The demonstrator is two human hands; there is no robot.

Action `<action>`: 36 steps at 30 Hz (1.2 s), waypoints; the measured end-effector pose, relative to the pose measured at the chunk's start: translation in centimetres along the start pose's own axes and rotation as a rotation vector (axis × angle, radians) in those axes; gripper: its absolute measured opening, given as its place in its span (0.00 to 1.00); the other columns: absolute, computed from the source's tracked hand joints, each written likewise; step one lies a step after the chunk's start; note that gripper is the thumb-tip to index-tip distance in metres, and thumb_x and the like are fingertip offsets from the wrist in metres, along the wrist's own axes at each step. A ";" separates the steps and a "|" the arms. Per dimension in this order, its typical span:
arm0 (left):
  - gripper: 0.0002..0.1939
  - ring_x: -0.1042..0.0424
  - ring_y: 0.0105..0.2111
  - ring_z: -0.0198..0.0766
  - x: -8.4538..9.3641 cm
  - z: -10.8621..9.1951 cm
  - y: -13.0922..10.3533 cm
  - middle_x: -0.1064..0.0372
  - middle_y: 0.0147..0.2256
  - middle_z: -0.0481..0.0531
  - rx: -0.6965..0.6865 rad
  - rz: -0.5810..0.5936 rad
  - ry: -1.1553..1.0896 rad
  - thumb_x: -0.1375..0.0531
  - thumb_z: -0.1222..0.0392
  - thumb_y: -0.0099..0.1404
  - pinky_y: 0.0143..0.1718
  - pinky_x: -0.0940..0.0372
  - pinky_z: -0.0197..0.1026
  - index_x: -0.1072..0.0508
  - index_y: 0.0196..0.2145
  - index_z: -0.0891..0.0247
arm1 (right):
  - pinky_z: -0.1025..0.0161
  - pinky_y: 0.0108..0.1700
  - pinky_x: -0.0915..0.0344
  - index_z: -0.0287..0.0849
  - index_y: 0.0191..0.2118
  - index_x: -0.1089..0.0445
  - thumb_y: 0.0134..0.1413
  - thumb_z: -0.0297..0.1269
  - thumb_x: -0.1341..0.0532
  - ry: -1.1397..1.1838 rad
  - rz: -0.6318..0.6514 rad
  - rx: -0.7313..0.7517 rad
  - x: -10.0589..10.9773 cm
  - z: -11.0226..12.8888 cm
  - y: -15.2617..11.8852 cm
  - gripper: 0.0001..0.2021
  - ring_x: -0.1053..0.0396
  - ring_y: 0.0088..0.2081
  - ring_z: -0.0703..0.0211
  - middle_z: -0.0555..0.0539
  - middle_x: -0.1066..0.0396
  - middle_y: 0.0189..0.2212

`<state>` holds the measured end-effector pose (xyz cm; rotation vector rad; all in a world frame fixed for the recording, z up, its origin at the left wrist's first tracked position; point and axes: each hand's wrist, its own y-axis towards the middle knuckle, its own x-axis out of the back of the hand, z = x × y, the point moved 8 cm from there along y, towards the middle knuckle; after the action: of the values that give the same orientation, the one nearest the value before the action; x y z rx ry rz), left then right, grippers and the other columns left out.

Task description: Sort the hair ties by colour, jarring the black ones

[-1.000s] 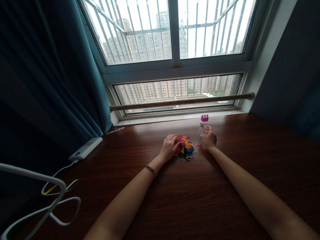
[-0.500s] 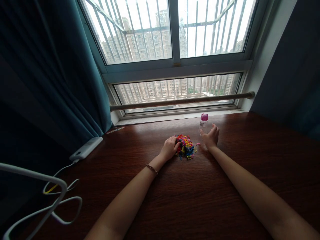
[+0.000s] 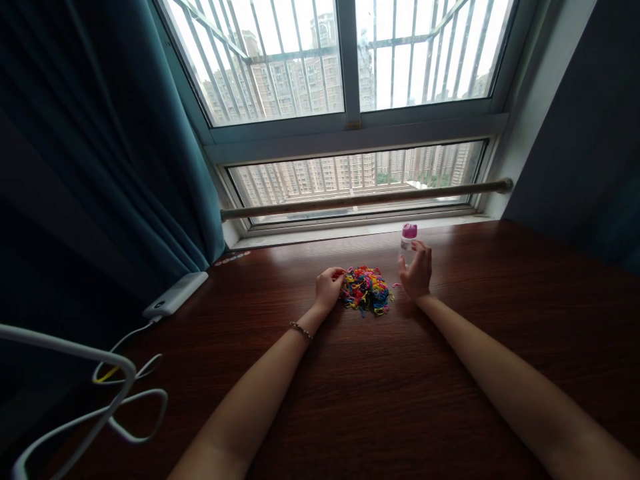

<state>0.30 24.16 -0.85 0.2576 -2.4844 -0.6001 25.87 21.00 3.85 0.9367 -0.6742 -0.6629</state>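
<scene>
Glossy, wood-grained table [image 3: 350, 400]; clear plastic-looking bottle [image 3: 406, 252]; matt cloth curtain [image 3: 150, 153]; smooth white power bank [image 3: 176, 294].

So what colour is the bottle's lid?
The lid is pink, clearest in the head view.

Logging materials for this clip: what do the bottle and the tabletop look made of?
Bottle: probably clear plastic, glossy, since the background shows through; pink cap likely opaque plastic. Tabletop: wood or wood-look laminate, reddish-brown, semi-gloss, with grain and window glare.

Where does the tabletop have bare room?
Bare wood shows between left forearm and right forearm, nearer than the colorful pile, and between the white device and left hand. Crowded: around the pile, right hand and pink-capped bottle.
</scene>
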 end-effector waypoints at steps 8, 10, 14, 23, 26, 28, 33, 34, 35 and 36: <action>0.09 0.27 0.31 0.38 0.9 2.4 0.3 0.26 0.31 0.55 0.145 -0.111 -0.163 0.42 0.60 0.56 0.32 0.33 0.38 0.26 0.33 0.66 | 0.52 0.48 0.41 0.41 0.47 0.40 0.54 0.28 0.48 0.036 0.364 0.331 -2.9 5.1 -2.1 0.13 0.39 0.45 0.49 0.41 0.36 0.42; 0.10 0.27 0.31 0.39 1.0 2.6 0.2 0.26 0.31 0.56 0.173 -0.124 -0.201 0.43 0.61 0.56 0.32 0.32 0.38 0.27 0.35 0.67 | 0.54 0.47 0.39 0.41 0.44 0.38 0.55 0.28 0.48 0.035 0.419 0.363 -3.3 5.5 -2.5 0.11 0.38 0.43 0.51 0.42 0.34 0.40; 0.11 0.26 0.31 0.39 1.0 3.0 0.2 0.26 0.30 0.57 0.208 -0.144 -0.241 0.44 0.62 0.57 0.32 0.32 0.38 0.29 0.37 0.68 | 0.57 0.44 0.39 0.40 0.41 0.37 0.57 0.28 0.49 0.013 0.484 0.376 -3.7 5.6 -2.7 0.08 0.37 0.39 0.53 0.43 0.33 0.35; 0.08 0.27 0.31 0.38 1.1 3.7 0.3 0.26 0.31 0.55 0.187 -0.168 -0.183 0.45 0.65 0.55 0.34 0.33 0.39 0.27 0.32 0.66 | 0.58 0.43 0.38 0.40 0.41 0.37 0.56 0.28 0.48 -0.002 0.528 0.378 -4.3 5.2 -3.0 0.08 0.36 0.39 0.53 0.43 0.33 0.35; 0.11 0.28 0.33 0.39 1.2 3.2 0.4 0.27 0.34 0.55 0.158 -0.149 -0.157 0.45 0.67 0.55 0.38 0.33 0.41 0.27 0.35 0.66 | 0.58 0.43 0.38 0.39 0.41 0.37 0.55 0.28 0.48 0.002 0.530 0.378 -4.4 5.1 -3.1 0.08 0.36 0.39 0.53 0.43 0.33 0.34; 0.15 0.29 0.38 0.40 1.3 2.4 0.3 0.28 0.38 0.55 0.122 -0.146 -0.132 0.46 0.68 0.55 0.44 0.36 0.44 0.28 0.40 0.64 | 0.58 0.43 0.38 0.39 0.41 0.37 0.55 0.28 0.48 0.006 0.531 0.380 -4.5 5.0 -3.1 0.08 0.36 0.38 0.53 0.43 0.33 0.34; 0.16 0.40 0.52 0.44 0.6 -0.9 -0.3 0.32 0.46 0.52 -0.023 -0.049 -0.039 0.43 0.69 0.52 0.57 0.51 0.51 0.27 0.39 0.58 | 0.58 0.42 0.38 0.40 0.40 0.37 0.55 0.28 0.48 0.013 0.532 0.384 -4.4 5.2 -3.1 0.08 0.36 0.38 0.53 0.43 0.33 0.34; 0.14 0.43 0.54 0.46 0.1 -1.5 -0.5 0.32 0.46 0.52 -0.057 0.000 0.009 0.42 0.68 0.53 0.58 0.55 0.55 0.26 0.38 0.57 | 0.58 0.42 0.38 0.40 0.40 0.37 0.55 0.28 0.48 0.014 0.532 0.384 -4.4 5.3 -3.1 0.08 0.36 0.38 0.53 0.43 0.33 0.34; 0.12 0.45 0.55 0.48 -0.5 -1.9 -0.7 0.32 0.46 0.52 -0.084 0.051 0.062 0.42 0.66 0.54 0.58 0.59 0.59 0.26 0.36 0.56 | 0.58 0.42 0.38 0.40 0.40 0.37 0.55 0.28 0.49 0.015 0.532 0.384 -4.4 5.3 -3.1 0.08 0.36 0.38 0.53 0.43 0.33 0.34; 0.11 0.46 0.55 0.50 -1.0 -2.1 -0.8 0.31 0.46 0.52 -0.102 0.099 0.112 0.43 0.65 0.56 0.57 0.63 0.63 0.26 0.35 0.56 | 0.57 0.42 0.38 0.40 0.40 0.37 0.55 0.28 0.49 0.016 0.533 0.385 -4.3 5.4 -3.1 0.08 0.36 0.38 0.53 0.43 0.33 0.33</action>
<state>2.41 22.95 -0.16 0.1250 -2.3359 -0.6513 18.46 20.29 2.50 1.0520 -1.0108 -0.0498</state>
